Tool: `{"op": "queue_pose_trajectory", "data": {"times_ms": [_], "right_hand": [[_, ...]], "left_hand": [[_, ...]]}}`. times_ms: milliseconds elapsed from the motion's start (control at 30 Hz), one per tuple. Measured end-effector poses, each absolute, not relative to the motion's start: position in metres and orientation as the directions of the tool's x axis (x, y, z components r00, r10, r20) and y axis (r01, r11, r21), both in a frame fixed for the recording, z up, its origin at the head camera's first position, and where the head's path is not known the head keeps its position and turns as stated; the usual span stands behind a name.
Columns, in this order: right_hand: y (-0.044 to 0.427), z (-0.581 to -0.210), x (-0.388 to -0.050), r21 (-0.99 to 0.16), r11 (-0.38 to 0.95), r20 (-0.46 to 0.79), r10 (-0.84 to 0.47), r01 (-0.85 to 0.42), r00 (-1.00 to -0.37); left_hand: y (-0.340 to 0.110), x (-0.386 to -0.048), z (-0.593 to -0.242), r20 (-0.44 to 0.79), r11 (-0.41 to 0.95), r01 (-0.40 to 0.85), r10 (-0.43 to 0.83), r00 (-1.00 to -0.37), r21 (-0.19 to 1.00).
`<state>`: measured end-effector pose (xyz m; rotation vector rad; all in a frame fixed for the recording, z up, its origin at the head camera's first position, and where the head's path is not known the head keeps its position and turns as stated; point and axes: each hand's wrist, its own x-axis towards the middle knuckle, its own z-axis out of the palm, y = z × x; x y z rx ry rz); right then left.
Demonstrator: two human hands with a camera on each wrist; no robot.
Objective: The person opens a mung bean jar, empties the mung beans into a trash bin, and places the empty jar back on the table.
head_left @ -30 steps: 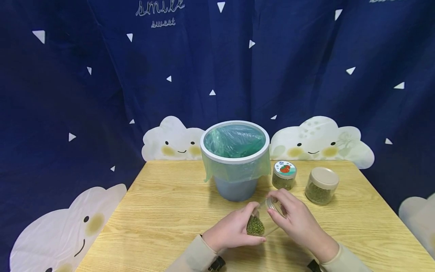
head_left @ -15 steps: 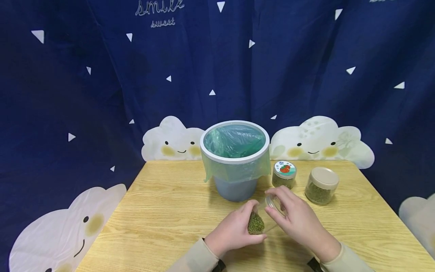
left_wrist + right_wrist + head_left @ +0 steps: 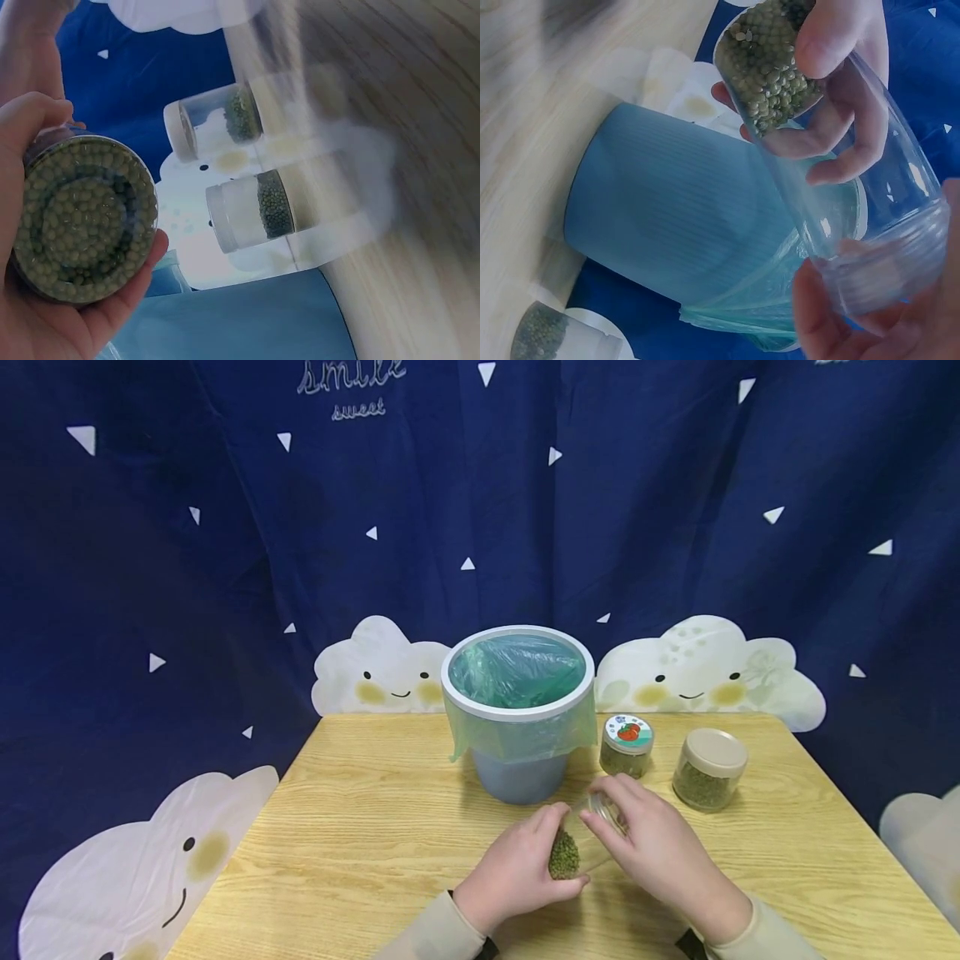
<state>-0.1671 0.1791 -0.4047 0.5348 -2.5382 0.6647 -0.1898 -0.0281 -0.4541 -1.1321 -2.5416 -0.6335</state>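
Note:
Over the table, a clear jar (image 3: 907,180) lies tipped nearly on its side, green beans (image 3: 564,856) heaped towards its base. My left hand (image 3: 517,864) grips the base end, thumb and fingers wrapped about the wall. At the other end my right hand (image 3: 660,852) has its fingers curled around the threaded neck (image 3: 885,259). Whether a lid sits there I cannot tell. The left wrist view looks straight at the jar's round bottom (image 3: 86,217), beans showing through it.
Behind the hands stands a blue bin (image 3: 519,772) with a green liner (image 3: 525,672). To its right are a jar with a tomato-pictured lid (image 3: 628,735) and a larger jar with a beige lid (image 3: 716,752), both partly filled with beans. The wooden table (image 3: 360,827) ends at a dark-blue curtain (image 3: 420,527).
My right hand's fingers have shifted slightly around the jar's neck. The left hand and jar have turned a little, and the beans' heap has changed shape slightly.

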Motion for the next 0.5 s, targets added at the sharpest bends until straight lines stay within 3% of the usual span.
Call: {"op": "queue_pose_trajectory", "data": {"times_ms": [500], "right_hand": [[0.1781,-0.4075,-0.1675,-0.383,0.758,0.605,-0.226,-0.528,-0.764]], "left_hand": [[-0.0329,-0.1904,-0.4540,0.401,0.441,0.775,0.676,-0.618,0.451]]}}
